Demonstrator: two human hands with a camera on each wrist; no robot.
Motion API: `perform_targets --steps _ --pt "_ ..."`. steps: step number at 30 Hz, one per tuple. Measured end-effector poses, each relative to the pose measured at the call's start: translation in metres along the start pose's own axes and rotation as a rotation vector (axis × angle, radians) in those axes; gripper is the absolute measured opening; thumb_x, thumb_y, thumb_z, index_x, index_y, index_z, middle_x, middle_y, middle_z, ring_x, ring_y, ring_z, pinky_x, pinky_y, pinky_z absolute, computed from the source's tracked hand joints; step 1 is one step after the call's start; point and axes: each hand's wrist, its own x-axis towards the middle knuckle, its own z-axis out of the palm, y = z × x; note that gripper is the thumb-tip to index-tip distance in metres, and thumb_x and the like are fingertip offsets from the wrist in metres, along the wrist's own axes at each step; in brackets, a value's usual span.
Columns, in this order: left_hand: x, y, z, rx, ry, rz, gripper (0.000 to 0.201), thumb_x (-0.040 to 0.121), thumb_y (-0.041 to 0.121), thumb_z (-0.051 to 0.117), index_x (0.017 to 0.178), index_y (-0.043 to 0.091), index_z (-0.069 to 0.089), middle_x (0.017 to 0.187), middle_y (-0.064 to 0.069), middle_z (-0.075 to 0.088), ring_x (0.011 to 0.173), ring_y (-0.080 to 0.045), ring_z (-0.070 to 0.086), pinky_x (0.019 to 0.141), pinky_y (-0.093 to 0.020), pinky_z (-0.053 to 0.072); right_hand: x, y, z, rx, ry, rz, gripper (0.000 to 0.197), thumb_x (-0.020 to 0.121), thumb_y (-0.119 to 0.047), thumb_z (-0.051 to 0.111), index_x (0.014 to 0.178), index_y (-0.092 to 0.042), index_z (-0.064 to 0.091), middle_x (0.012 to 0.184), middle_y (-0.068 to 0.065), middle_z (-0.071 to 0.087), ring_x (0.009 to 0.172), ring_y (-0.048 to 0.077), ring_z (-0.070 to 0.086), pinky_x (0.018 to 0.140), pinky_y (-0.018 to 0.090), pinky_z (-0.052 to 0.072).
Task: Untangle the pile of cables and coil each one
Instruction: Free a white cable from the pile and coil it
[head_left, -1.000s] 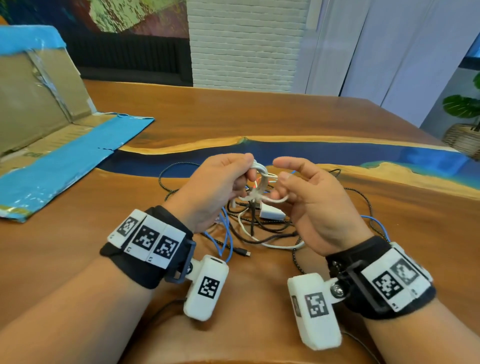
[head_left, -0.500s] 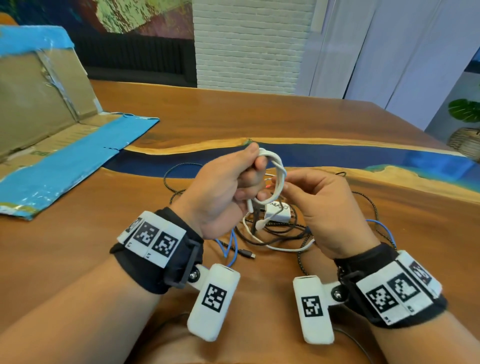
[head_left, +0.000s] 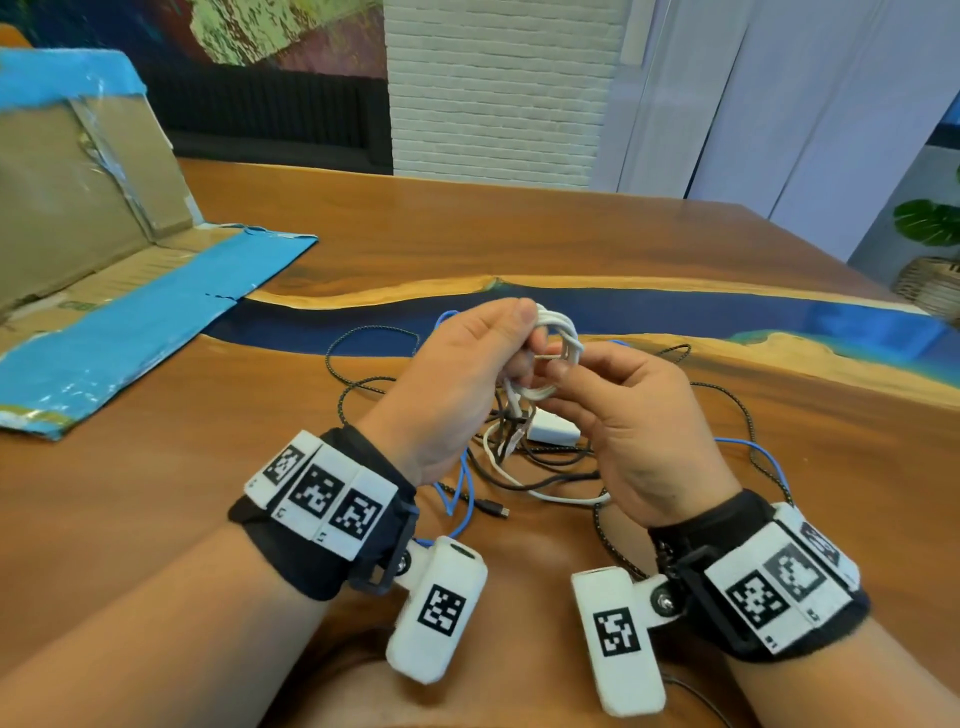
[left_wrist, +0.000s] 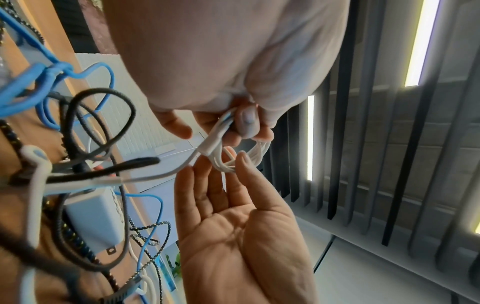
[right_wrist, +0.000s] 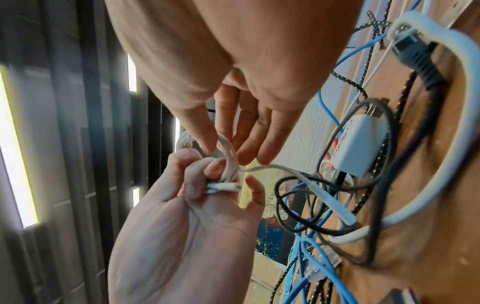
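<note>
My left hand (head_left: 519, 332) pinches a small coil of thin white cable (head_left: 558, 343) above the table. The thumb and fingertips of my right hand (head_left: 563, 374) pinch a loop of the same coil. In the left wrist view the coil (left_wrist: 257, 154) hangs under my left hand's fingers (left_wrist: 246, 123), and the right hand's fingertips (left_wrist: 244, 160) touch it. From the coil (right_wrist: 230, 156) the white cable's tail runs down into the tangled pile (head_left: 524, 467) of blue, black and braided cables. A white adapter (head_left: 553, 430) lies in that pile.
The pile lies on a wooden table (head_left: 519, 234) with a blue resin strip across it. An opened cardboard box with blue tape (head_left: 104, 291) lies at the far left. A black plug (head_left: 493, 509) points toward me near my left wrist.
Both hands have lifted a little and come closer together. The white cable has been wound into a tighter coil, and the right hand has shifted from beside it onto its loop.
</note>
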Motion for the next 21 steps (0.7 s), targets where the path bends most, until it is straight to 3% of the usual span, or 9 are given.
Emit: perform_targets --steps 3,5,7,10,12,16,19,21 --pt "-0.001 0.004 0.001 0.064 -0.018 0.01 0.037 0.11 0.022 0.033 0.084 0.006 0.053 0.058 0.01 0.048 0.062 -0.009 0.047 0.066 -0.018 0.04 0.001 0.0 -0.002 -0.009 0.016 0.04 0.016 0.092 -0.009 0.067 0.103 -0.003 0.076 0.1 0.02 0.076 0.094 0.032 0.073 0.086 0.038 0.06" --pt "0.001 0.004 -0.002 0.125 -0.013 0.038 0.039 0.11 0.025 0.034 0.083 0.008 0.055 0.063 -0.001 0.037 0.067 -0.021 0.037 0.066 -0.023 0.036 0.001 -0.001 -0.001 0.039 0.001 0.084 0.014 0.089 -0.011 0.066 0.098 -0.006 0.075 0.091 0.013 0.075 0.084 0.021 0.071 0.08 0.032 0.058" --pt "0.003 0.004 -0.005 0.165 -0.019 0.049 0.039 0.11 0.026 0.036 0.082 0.009 0.057 0.066 -0.005 0.035 0.069 -0.022 0.035 0.067 -0.025 0.036 0.0 -0.004 -0.001 0.142 -0.014 0.121 0.015 0.086 -0.012 0.064 0.099 -0.006 0.069 0.085 0.009 0.072 0.079 0.017 0.069 0.079 0.032 0.053" --pt "0.005 0.007 -0.01 0.197 -0.036 0.046 0.04 0.11 0.026 0.037 0.082 0.009 0.06 0.063 0.0 0.042 0.065 -0.013 0.04 0.065 -0.021 0.039 0.001 -0.01 -0.006 0.29 -0.069 0.152 0.026 0.086 -0.009 0.067 0.11 -0.009 0.058 0.079 0.007 0.067 0.081 0.023 0.065 0.089 0.044 0.047" --pt "0.004 0.008 -0.012 0.208 -0.077 0.041 0.04 0.11 0.026 0.039 0.083 0.007 0.061 0.062 -0.001 0.044 0.061 -0.011 0.04 0.062 -0.017 0.038 0.0 -0.012 -0.007 0.321 -0.144 0.169 0.037 0.085 -0.006 0.065 0.12 -0.011 0.053 0.084 0.012 0.063 0.086 0.031 0.06 0.089 0.049 0.043" --pt "0.002 0.008 -0.011 0.17 -0.136 0.011 0.038 0.109 0.027 0.041 0.085 0.007 0.062 0.063 -0.005 0.042 0.054 -0.013 0.032 0.05 -0.02 0.031 0.002 -0.01 -0.004 0.272 -0.159 0.157 0.061 0.079 0.009 0.072 0.134 -0.003 0.049 0.099 0.014 0.069 0.095 0.034 0.063 0.088 0.044 0.054" --pt "0.001 0.009 -0.012 0.151 -0.111 -0.003 0.035 0.109 0.026 0.042 0.087 0.007 0.062 0.064 -0.005 0.044 0.055 -0.025 0.028 0.048 -0.026 0.025 0.003 -0.008 -0.005 0.042 -0.018 0.094 0.047 0.083 0.004 0.073 0.126 -0.01 0.059 0.102 0.013 0.077 0.096 0.031 0.073 0.088 0.04 0.059" --pt "0.001 0.01 -0.013 0.175 -0.104 -0.006 0.035 0.108 0.026 0.042 0.087 0.007 0.063 0.066 -0.005 0.047 0.06 -0.028 0.029 0.05 -0.03 0.026 0.004 -0.006 -0.006 -0.1 0.061 0.029 0.031 0.087 0.003 0.073 0.114 -0.011 0.066 0.1 0.016 0.076 0.091 0.028 0.072 0.079 0.038 0.06"
